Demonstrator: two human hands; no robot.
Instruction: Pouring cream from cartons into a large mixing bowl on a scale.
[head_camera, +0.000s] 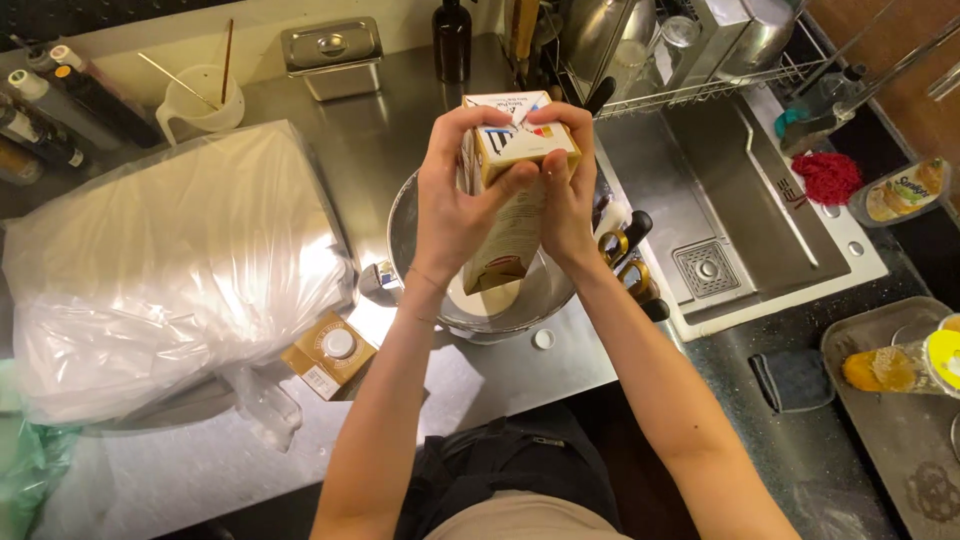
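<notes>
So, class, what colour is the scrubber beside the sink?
Red; the scrubber lies on the sink rim, clearest in the head view.

Stainless steel counter carrying a metal bowl, a big clear plastic bag, a small brown carton lying beside it, a white cap, a lidded steel container, a white pitcher and a dark bottle.
</notes>
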